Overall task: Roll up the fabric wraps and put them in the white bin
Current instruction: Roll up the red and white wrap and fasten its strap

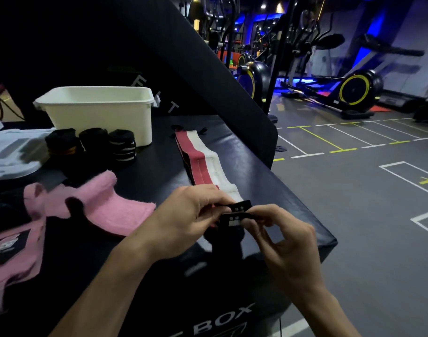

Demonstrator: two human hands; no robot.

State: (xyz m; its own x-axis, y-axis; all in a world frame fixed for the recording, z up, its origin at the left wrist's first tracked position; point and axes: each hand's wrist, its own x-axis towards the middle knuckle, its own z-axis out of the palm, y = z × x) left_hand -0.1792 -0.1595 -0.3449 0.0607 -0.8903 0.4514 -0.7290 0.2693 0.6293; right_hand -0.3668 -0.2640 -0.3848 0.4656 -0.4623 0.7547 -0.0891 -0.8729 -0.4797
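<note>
Pink wrap (91, 205) lies unrolled at 9 o'clock on the black tabletop (269, 181). Three rolled black wraps (91, 142) at 10–11 o'clock, just in front of the white bin (98, 110). Red-and-white wrap (203, 161) runs flat from 12 o'clock toward centre. Left hand (193, 215) and right hand (281, 237) both pinch its black labelled near end (237, 212), fingers curled around it, at 5 o'clock near the tabletop edge.
</note>
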